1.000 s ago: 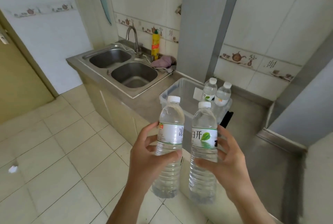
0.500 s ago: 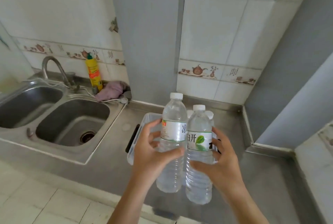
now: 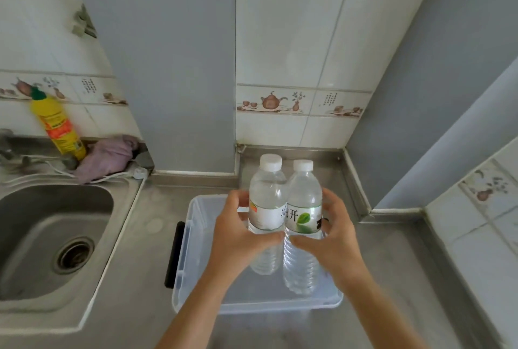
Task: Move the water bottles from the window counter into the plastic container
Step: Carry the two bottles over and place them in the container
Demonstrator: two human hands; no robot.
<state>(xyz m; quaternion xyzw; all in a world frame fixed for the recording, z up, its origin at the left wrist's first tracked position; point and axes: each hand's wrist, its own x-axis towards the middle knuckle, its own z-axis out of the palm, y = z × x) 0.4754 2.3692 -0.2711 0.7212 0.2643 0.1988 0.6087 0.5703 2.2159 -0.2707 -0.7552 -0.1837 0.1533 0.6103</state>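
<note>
I hold two clear water bottles with white caps upright, side by side, over the clear plastic container [image 3: 185,250] on the steel counter. My left hand [image 3: 238,233] grips the left bottle [image 3: 266,197] at its white label. My right hand [image 3: 336,239] grips the right bottle [image 3: 304,197], whose label shows a green leaf. The two bottles touch each other. Their lower ends hang inside the container's outline; I cannot tell whether they rest on its floor. Any bottles behind them in the container are hidden.
A steel sink [image 3: 50,239] lies to the left. Behind it stand a yellow detergent bottle [image 3: 57,127] and a purple cloth [image 3: 108,156]. A grey pillar [image 3: 168,68] and tiled walls close the counter at the back and right. The container has a black handle [image 3: 173,253].
The view has closed in on the counter and now looks down into the container. Both hands carried the two bottles forward and lower, over the container's opening.
</note>
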